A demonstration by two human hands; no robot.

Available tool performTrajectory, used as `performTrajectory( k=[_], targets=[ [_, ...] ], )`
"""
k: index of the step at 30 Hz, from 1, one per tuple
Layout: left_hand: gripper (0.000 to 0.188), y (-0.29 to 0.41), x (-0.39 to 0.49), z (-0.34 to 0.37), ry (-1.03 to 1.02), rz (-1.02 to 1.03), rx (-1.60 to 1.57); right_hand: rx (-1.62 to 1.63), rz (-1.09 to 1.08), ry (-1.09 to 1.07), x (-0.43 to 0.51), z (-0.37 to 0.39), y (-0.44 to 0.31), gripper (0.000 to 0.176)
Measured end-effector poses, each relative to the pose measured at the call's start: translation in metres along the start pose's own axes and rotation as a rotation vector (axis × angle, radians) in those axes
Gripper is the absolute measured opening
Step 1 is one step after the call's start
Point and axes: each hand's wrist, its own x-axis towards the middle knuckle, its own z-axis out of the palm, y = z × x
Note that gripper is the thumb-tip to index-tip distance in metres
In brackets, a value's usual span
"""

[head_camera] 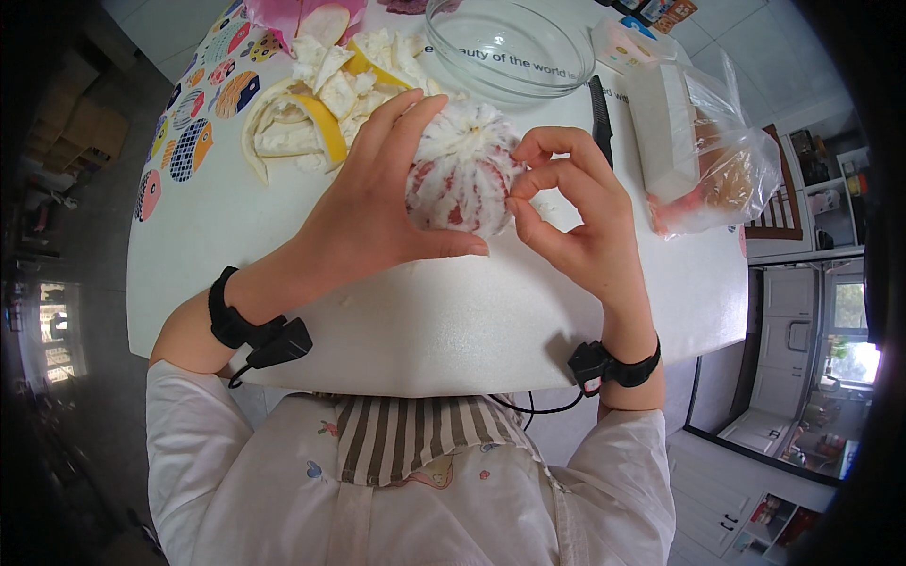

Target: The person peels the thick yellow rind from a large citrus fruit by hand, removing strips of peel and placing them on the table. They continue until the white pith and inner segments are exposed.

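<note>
A peeled pomelo (460, 177) rests on the table in front of me, its pink-red flesh showing through patches and strands of white pith. My left hand (368, 194) cups its left side, with the thumb along the near edge and the fingers reaching up behind. At the opposite side, the thumb and fingertips of my right hand (584, 205) are pinched together on the pith. Thick pieces of yellow peel (327, 127) with torn white pith lie just beyond my left hand. Both wrists wear black straps with small devices.
A clear glass bowl (509, 90) stands behind the pomelo. Right of it lies a black knife (601, 117), beside a white box (662, 134) and a clear plastic bag (743, 166). A tissue pack (630, 48) sits farther back. Pink plastic (272, 18) lies at the far left.
</note>
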Motion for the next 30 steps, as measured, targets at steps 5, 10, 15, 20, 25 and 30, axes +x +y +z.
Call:
performTrajectory(
  k=[5, 10, 15, 20, 25, 30],
  targets=[
    [0.122, 0.0, 0.0, 0.001, 0.013, 0.023, 0.01, -0.072, 0.001, 0.039, -0.001, 0.009, 0.0, 0.021],
    [0.122, 0.0, -0.001, 0.002, 0.017, 0.023, 0.019, -0.18, -0.066, 0.092, -0.001, 0.011, 0.002, 0.022],
    [0.123, 0.001, -0.002, 0.003, 0.015, -0.004, -0.019, -0.111, -0.048, 0.206, 0.0, 0.007, 0.005, 0.022],
    [0.12, 0.002, -0.001, 0.001, -0.009, -0.023, -0.008, -0.037, -0.159, 0.153, -0.001, -0.013, 0.003, 0.024],
    [0.118, 0.003, -0.001, 0.0, -0.016, -0.048, -0.016, 0.005, 0.25, -0.005, -0.008, -0.019, -0.011, 0.012],
    [0.117, 0.002, -0.001, 0.0, 0.001, -0.015, -0.021, 0.107, 0.099, 0.0, -0.001, -0.006, -0.006, 0.009]
  ],
)
